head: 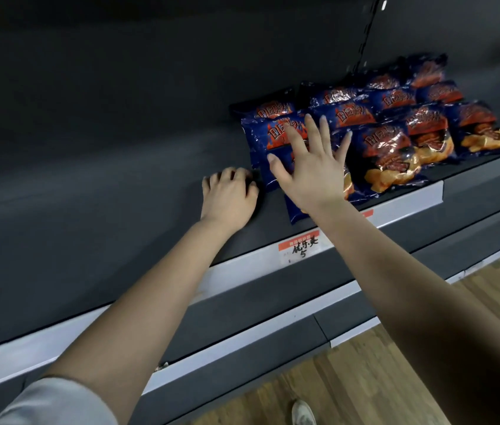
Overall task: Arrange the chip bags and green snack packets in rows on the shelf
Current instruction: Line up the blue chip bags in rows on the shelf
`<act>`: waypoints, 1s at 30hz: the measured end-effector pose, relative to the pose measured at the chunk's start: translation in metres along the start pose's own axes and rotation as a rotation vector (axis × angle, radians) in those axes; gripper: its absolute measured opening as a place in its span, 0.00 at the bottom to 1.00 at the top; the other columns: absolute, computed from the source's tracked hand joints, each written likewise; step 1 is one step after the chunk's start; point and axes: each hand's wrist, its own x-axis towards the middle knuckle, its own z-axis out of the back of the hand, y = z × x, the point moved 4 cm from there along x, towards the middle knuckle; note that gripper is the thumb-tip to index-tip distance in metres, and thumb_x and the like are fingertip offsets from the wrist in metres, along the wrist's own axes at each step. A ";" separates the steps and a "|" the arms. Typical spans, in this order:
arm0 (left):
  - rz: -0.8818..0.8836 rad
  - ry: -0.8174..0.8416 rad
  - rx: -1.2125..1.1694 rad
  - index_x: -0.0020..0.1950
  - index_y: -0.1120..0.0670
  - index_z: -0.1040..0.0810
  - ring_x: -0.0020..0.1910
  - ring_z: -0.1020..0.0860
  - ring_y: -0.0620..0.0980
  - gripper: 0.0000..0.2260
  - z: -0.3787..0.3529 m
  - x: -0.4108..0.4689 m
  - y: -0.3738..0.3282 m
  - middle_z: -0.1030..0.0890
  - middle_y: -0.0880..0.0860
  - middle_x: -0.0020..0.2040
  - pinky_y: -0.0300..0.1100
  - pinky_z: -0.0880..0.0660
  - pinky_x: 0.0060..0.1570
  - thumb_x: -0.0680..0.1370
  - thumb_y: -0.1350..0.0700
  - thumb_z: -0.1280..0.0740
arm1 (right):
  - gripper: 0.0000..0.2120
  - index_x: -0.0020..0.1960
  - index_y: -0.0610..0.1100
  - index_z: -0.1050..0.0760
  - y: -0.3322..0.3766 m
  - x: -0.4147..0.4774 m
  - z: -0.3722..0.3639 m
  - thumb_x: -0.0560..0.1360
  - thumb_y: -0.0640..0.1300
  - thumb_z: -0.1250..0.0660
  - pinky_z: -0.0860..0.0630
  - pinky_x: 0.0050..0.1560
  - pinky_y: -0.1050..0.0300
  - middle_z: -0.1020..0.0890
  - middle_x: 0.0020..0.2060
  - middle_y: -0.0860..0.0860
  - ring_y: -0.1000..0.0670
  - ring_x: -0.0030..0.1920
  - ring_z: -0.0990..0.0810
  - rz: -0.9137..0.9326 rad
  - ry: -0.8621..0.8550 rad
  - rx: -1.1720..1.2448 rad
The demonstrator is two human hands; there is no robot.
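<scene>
- Wood-grain floor [365,378] lies nearest, with the toe of a pale shoe [303,412] on it.
- Above the floor, a grey lower shelf [242,302] juts out below the dark main shelf [89,194]. The main shelf's front edge carries a white price rail [236,276] with an orange-topped handwritten label [301,245].
- The left hand [230,196] rests knuckles-up on the main shelf near its front edge. Its fingers are curled at the left side of the nearest chip bag [294,211], and I cannot tell whether they pinch it.
- That bag lies flat with its long axis running front to back. Its bottom end reaches almost to the front edge.
- The right hand [310,164] is spread flat, fingers straight and apart, palm down over that same bag. It grips nothing.
- The chip bags [396,148] are dark blue with orange-red print. They fill the shelf's right part in overlapping rows from the front edge to the back, each flat with its top end pointing to the back wall.
- A slotted upright [368,35] rises from the back edge behind them.
</scene>
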 end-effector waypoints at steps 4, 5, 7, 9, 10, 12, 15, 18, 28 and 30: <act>0.050 -0.020 0.029 0.65 0.56 0.31 0.67 0.35 0.62 0.16 0.018 -0.005 0.015 0.29 0.59 0.66 0.58 0.46 0.71 0.81 0.50 0.47 | 0.32 0.74 0.48 0.37 0.048 0.007 0.002 0.75 0.63 0.54 0.60 0.73 0.39 0.40 0.75 0.43 0.43 0.77 0.48 0.148 -0.056 0.130; 0.071 -0.026 0.041 0.65 0.56 0.32 0.67 0.35 0.62 0.17 0.022 -0.007 0.023 0.30 0.60 0.66 0.58 0.46 0.71 0.81 0.50 0.47 | 0.32 0.74 0.48 0.38 0.059 0.008 -0.001 0.75 0.62 0.54 0.60 0.73 0.40 0.40 0.75 0.43 0.44 0.77 0.48 0.169 -0.047 0.162; 0.119 -0.040 0.060 0.65 0.56 0.32 0.67 0.35 0.62 0.17 0.031 -0.013 0.041 0.29 0.59 0.66 0.58 0.46 0.71 0.81 0.50 0.47 | 0.33 0.75 0.48 0.38 0.079 0.007 -0.008 0.75 0.62 0.55 0.59 0.73 0.41 0.41 0.76 0.44 0.43 0.76 0.47 0.196 -0.017 0.224; 0.170 -0.051 0.075 0.66 0.54 0.31 0.67 0.35 0.61 0.17 0.038 -0.020 0.061 0.29 0.58 0.66 0.58 0.46 0.71 0.80 0.50 0.47 | 0.32 0.74 0.49 0.38 0.096 0.006 -0.015 0.76 0.62 0.54 0.58 0.74 0.41 0.42 0.76 0.44 0.43 0.76 0.47 0.220 0.026 0.267; 0.200 -0.056 0.084 0.66 0.54 0.31 0.68 0.36 0.61 0.17 0.041 -0.025 0.072 0.30 0.58 0.67 0.59 0.46 0.71 0.80 0.50 0.47 | 0.30 0.75 0.49 0.38 0.105 0.005 -0.018 0.77 0.62 0.52 0.58 0.74 0.41 0.43 0.76 0.44 0.43 0.76 0.47 0.236 0.054 0.282; 0.250 -0.057 0.093 0.67 0.53 0.32 0.68 0.36 0.61 0.17 0.046 -0.032 0.087 0.30 0.58 0.68 0.59 0.47 0.71 0.81 0.50 0.47 | 0.27 0.75 0.49 0.39 0.119 0.005 -0.024 0.80 0.59 0.48 0.58 0.74 0.41 0.45 0.77 0.45 0.44 0.77 0.49 0.260 0.100 0.296; 0.316 -0.066 0.105 0.68 0.52 0.32 0.68 0.36 0.62 0.17 0.054 -0.046 0.106 0.30 0.58 0.68 0.59 0.46 0.71 0.81 0.50 0.48 | 0.25 0.74 0.49 0.37 0.141 0.003 -0.027 0.80 0.58 0.47 0.58 0.74 0.41 0.46 0.77 0.46 0.44 0.77 0.49 0.302 0.132 0.342; 0.364 -0.087 0.115 0.68 0.52 0.32 0.68 0.36 0.62 0.17 0.062 -0.061 0.119 0.30 0.58 0.68 0.59 0.47 0.71 0.81 0.51 0.48 | 0.25 0.74 0.48 0.36 0.165 -0.003 -0.029 0.80 0.57 0.47 0.57 0.75 0.42 0.46 0.77 0.46 0.45 0.77 0.48 0.357 0.164 0.381; 0.600 -0.172 0.153 0.66 0.53 0.29 0.67 0.35 0.61 0.17 0.095 -0.132 0.183 0.30 0.55 0.67 0.58 0.48 0.72 0.80 0.50 0.46 | 0.24 0.73 0.48 0.35 0.255 -0.031 -0.041 0.81 0.57 0.48 0.54 0.75 0.43 0.48 0.77 0.47 0.47 0.76 0.47 0.546 0.289 0.486; 0.640 -0.197 0.158 0.65 0.52 0.29 0.67 0.35 0.61 0.16 0.104 -0.146 0.194 0.29 0.55 0.67 0.58 0.49 0.72 0.80 0.50 0.46 | 0.23 0.73 0.48 0.35 0.274 -0.039 -0.041 0.81 0.56 0.49 0.54 0.75 0.42 0.48 0.77 0.47 0.46 0.76 0.47 0.587 0.308 0.500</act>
